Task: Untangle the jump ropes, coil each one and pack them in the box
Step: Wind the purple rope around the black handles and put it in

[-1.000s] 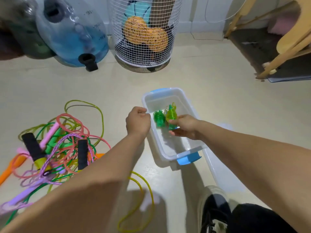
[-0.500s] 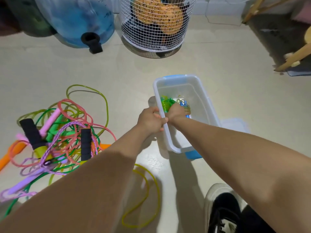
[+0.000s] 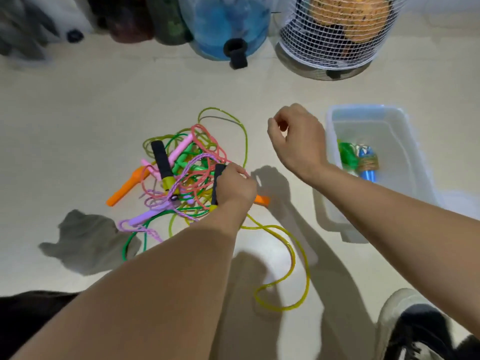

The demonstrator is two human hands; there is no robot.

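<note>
A tangle of jump ropes (image 3: 189, 172) lies on the floor: pink, green, purple, orange and yellow cords with mixed handles. My left hand (image 3: 235, 188) grips a black foam handle (image 3: 217, 185) at the tangle's right side. A second black handle (image 3: 161, 159) lies further left. The yellow rope (image 3: 288, 258) trails toward me in a loose loop. My right hand (image 3: 296, 141) hovers between the tangle and the clear plastic box (image 3: 415, 157), fingers loosely curled, holding nothing. A coiled rope with green and blue handles (image 3: 358, 159) lies inside the box.
A white wire basket (image 3: 335, 37) holding balls and a blue water jug (image 3: 228, 24) stand along the far side. A grey cloth (image 3: 85, 237) lies left of the tangle. My shoe (image 3: 415, 328) is at the lower right. The box lid (image 3: 462, 203) sits beside the box.
Both hands left the box, where the coiled rope now lies. My left hand moved to the tangle and took hold of a black handle; my right hand hovers empty. The view swung left.
</note>
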